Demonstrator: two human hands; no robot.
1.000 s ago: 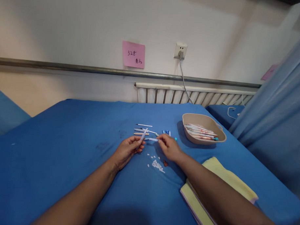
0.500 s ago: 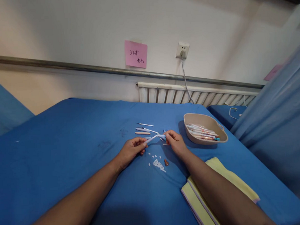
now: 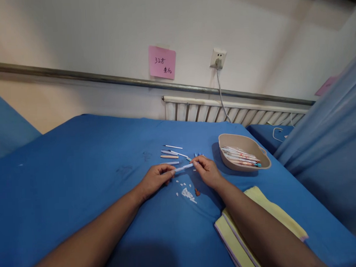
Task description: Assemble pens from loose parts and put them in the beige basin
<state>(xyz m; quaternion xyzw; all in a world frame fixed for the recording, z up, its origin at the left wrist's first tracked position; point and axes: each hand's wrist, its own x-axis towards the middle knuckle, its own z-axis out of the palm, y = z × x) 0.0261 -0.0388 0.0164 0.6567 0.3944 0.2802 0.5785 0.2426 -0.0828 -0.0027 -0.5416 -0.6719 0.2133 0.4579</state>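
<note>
Between my two hands is a pale blue pen [image 3: 183, 168], held roughly level above the blue sheet. My left hand [image 3: 157, 177] pinches its left end, and my right hand [image 3: 207, 170] is closed on its right end. Just beyond lie a pen refill [image 3: 173, 147], a pale blue pen barrel [image 3: 168, 152], an orange barrel [image 3: 169, 157] and another refill [image 3: 178, 154]. Closer to me is a heap of small white pieces [image 3: 187, 194], with a small brown part [image 3: 197, 192] beside it. Fingers partly hide some blue pieces near my right hand.
A beige basket [image 3: 225, 159] with several wrapped pens stands to the right. The folded yellow cloth [image 3: 265, 202] lies under my right forearm. Behind the blue-covered bed [image 3: 79, 160] are a radiator [image 3: 200, 109] and a rail; a blue curtain [image 3: 327, 136] hangs at the right.
The pen parts, which met at an angle between my hands, now lie in one straight line. My right hand has shifted slightly left and down.
</note>
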